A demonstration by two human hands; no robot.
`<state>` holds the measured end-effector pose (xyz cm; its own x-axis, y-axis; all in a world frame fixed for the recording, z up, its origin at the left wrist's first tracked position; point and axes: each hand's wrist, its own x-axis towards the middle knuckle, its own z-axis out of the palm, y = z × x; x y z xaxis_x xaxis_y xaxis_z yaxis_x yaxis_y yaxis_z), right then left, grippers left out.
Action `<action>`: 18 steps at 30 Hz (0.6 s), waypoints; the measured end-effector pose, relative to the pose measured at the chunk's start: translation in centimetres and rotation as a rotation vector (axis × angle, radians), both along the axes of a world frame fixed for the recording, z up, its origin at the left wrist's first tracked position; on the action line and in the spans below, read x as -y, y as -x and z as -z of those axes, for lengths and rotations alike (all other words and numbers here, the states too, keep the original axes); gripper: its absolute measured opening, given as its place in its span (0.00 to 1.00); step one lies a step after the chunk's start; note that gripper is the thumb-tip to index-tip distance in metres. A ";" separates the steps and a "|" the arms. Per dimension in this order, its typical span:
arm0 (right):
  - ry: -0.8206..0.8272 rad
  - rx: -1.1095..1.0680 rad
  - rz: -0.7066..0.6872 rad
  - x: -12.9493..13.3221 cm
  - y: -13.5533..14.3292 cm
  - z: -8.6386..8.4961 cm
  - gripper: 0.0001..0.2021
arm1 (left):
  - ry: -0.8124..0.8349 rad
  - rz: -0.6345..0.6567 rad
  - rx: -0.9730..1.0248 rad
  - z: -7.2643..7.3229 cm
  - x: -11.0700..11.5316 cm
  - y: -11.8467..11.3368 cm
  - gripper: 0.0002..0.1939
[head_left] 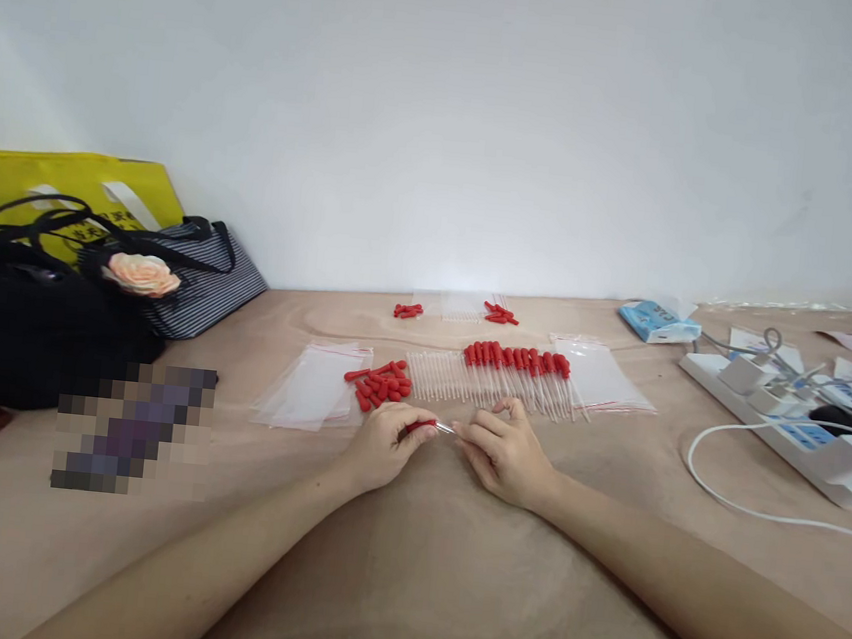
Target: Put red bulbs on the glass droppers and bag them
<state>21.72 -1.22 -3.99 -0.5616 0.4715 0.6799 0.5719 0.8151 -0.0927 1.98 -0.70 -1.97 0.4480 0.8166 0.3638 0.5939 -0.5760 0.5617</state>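
Close to the table's middle, my left hand [386, 444] pinches a red rubber dropper bulb [422, 425]. My right hand [507, 456] has its fingers closed on a clear dropper tube [445, 428], whose end meets the bulb; how deep it sits inside I cannot tell. Just beyond my left hand lies a pile of loose red bulbs [383, 391]. A row of bare clear tubes [432, 375] stretches away behind both hands. To its right, several assembled droppers [523, 361] lie side by side, red bulbs pointing to the wall.
Clear zip bags [310, 386] lie left of the bulbs, and another bag [605, 377] is at right. Near the wall are more bulbs [502, 314] and a tissue pack [658, 322]. A cabled power strip [784, 429] borders the right; bags [34, 322] crowd the left.
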 end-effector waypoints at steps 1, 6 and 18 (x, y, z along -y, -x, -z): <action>-0.001 0.004 -0.004 0.0 0.0 0.0 0.10 | 0.015 0.002 0.011 0.0 0.0 0.0 0.08; -0.002 0.012 -0.034 -0.1 -0.1 -0.2 0.10 | 0.010 0.025 0.004 0.1 0.0 0.0 0.08; -0.033 0.016 -0.070 -0.4 -0.2 -0.4 0.11 | -0.250 0.160 -0.122 0.6 0.4 0.1 0.11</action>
<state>21.95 -0.81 -3.63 -0.6033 0.4080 0.6852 0.5146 0.8556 -0.0564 1.90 -1.05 -2.55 0.6161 0.6244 0.4802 0.5393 -0.7787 0.3206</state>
